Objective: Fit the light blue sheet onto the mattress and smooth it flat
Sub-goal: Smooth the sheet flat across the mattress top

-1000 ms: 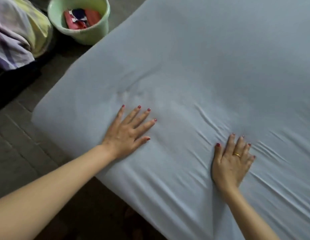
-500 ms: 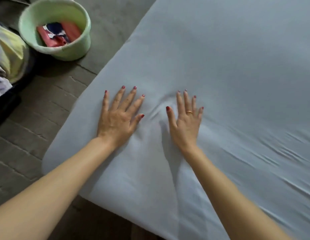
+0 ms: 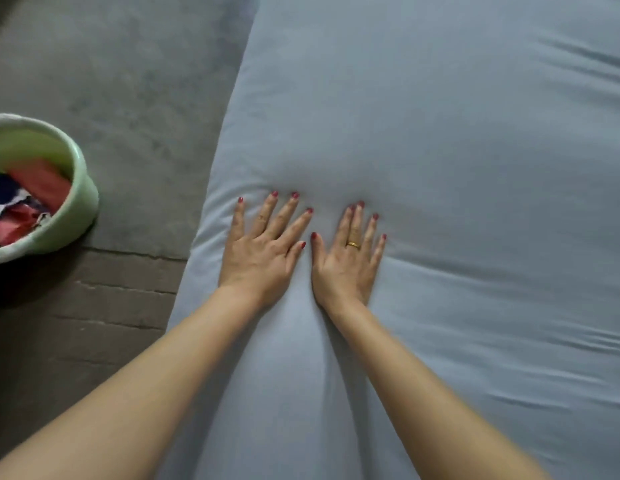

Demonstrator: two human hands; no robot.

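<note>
My left hand (image 3: 263, 251) and right hand (image 3: 350, 261) flat, fingers spread, grasping nothing, pressing light blue sheet (image 3: 440, 150) near mattress left edge. Sheet looks fitted (corners unseen); creases remain right. Green basin (image 3: 81, 202) on floor, left.

- Wide bare stretch of light blue sheet (image 3: 457, 133) ahead and to the right, crossed only by low creases.
- Left hand (image 3: 263, 251) and right hand (image 3: 346, 261) flat side by side, thumbs nearly touching, scant gap between.
- Green tub (image 3: 76, 202) of cloth on grey floor (image 3: 146, 81), well apart from the bed edge.
</note>
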